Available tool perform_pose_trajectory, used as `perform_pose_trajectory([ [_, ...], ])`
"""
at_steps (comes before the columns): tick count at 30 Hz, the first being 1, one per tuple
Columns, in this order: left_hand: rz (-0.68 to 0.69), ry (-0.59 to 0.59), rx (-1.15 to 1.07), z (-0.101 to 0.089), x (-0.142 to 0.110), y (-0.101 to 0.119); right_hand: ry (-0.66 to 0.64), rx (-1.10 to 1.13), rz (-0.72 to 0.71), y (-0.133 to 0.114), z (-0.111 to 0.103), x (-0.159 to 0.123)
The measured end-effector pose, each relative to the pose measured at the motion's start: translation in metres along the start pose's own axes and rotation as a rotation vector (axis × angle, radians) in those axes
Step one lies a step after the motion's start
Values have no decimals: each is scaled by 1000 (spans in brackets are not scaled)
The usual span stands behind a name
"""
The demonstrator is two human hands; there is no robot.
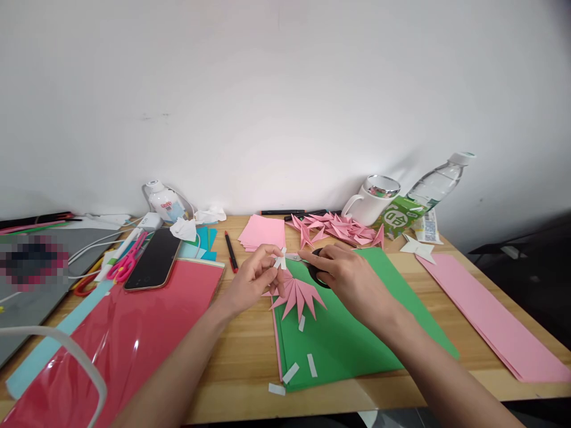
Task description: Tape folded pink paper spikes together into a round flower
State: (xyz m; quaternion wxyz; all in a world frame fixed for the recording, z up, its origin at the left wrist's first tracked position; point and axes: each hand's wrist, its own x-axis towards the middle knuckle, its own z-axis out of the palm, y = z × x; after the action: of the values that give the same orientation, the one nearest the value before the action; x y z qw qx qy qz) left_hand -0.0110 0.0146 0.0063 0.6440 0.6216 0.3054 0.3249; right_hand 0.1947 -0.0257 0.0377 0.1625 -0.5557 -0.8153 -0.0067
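Note:
My left hand (254, 278) pinches a small white strip (280, 260) above a fan of folded pink paper points (296, 297) lying on a green sheet (370, 333). My right hand (345, 276) is closed around black-handled scissors (317, 268), whose blades point toward the strip. Several small white strips (311, 364) lie scattered on the green sheet and the wooden table (250, 368).
A pile of folded pink pieces (339, 229), a pink paper stack (263, 232), a white mug (372, 199), a water bottle (435, 181) and a green carton (399, 217) stand at the back. A phone (154, 258), pink scissors (127, 261), red sheets (125, 339) and a red pen (231, 251) lie left. Long pink sheets (495, 315) lie right.

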Motion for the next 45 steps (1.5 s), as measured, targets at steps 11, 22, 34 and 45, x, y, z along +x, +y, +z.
perform_pose_trajectory([
  [11, 42, -3, 34, 0, -2, 4, 164, -128, 28, -2, 8, 0],
  [22, 149, 322, 43, 9, 2, 2, 42, 339, 192, -8, 7, 0],
  [34, 207, 362, -117, 3, 5, 1, 253, 174, 194, -9, 2, -3],
  [45, 156, 215, -120, 2, 1, 9, -121, 362, 290, -12, 0, 1],
])
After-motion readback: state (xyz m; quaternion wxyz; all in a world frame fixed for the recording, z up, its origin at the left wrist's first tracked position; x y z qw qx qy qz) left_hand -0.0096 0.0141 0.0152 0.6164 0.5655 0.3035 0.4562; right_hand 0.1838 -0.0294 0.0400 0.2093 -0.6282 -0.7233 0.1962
